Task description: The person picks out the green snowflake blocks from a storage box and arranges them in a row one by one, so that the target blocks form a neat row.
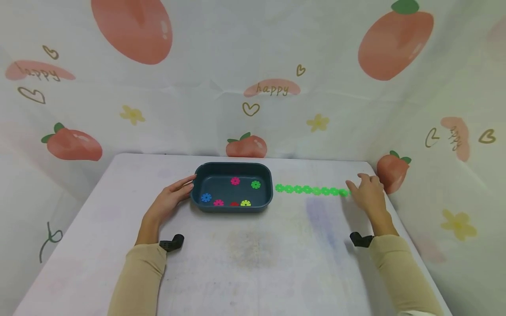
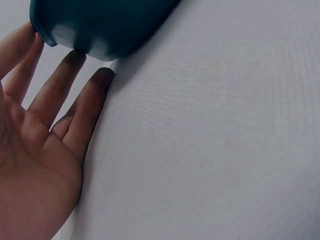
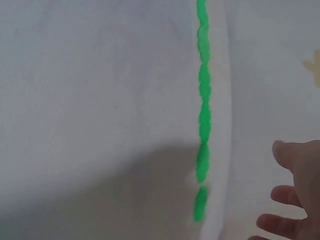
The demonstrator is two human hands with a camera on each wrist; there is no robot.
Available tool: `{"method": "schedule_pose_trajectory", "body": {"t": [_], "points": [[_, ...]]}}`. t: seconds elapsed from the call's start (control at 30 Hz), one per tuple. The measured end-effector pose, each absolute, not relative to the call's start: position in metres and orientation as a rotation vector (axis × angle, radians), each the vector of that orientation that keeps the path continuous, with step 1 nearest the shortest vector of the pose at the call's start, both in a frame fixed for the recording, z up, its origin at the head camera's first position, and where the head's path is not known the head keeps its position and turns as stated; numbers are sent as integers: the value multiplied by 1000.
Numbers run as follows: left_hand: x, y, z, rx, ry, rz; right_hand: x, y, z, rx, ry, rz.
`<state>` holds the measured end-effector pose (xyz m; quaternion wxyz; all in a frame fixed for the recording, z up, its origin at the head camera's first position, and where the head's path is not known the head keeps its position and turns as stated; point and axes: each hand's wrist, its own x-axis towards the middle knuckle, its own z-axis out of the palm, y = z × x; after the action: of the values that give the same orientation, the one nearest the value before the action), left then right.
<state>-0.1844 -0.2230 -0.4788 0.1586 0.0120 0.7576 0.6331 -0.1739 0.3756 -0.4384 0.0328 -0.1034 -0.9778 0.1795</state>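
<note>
A dark teal rectangular tray point(image 1: 232, 209) sits toward the back of the table. Inside it lie several small snowflake-shaped plastic discs, among them a blue disc point(image 1: 206, 198), a green disc point(image 1: 255, 184) and a yellow disc point(image 1: 245, 203). With fingers extended, my left hand point(image 1: 168, 204) touches the tray's left side; its fingertips meet the wall in the left wrist view. A row of green discs point(image 1: 307, 189) runs rightward from beside the tray. My right hand point(image 1: 367, 193) hovers by the row's right end, fingers spread and holding nothing. In the right wrist view, the end disc point(image 3: 200, 204) stands slightly apart from the others.
The white table point(image 1: 253, 267) meets a cloth backdrop point(image 1: 189, 114) printed with peaches, hearts and flowers along its back and sides. A black wrist mount point(image 1: 172, 243) shows at the left sleeve, and another mount point(image 1: 361, 240) at the right sleeve.
</note>
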Motion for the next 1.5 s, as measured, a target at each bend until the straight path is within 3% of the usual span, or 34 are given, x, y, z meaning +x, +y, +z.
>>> {"method": "schedule_pose_trajectory", "body": {"t": [0.63,1.5], "points": [[-185,-218,-487,32,2112,1879,-183,314,-416,-6,-3058,459],[-185,-221,-482,23,2111,1900,-200,236,-419,230,-3104,365]]}}
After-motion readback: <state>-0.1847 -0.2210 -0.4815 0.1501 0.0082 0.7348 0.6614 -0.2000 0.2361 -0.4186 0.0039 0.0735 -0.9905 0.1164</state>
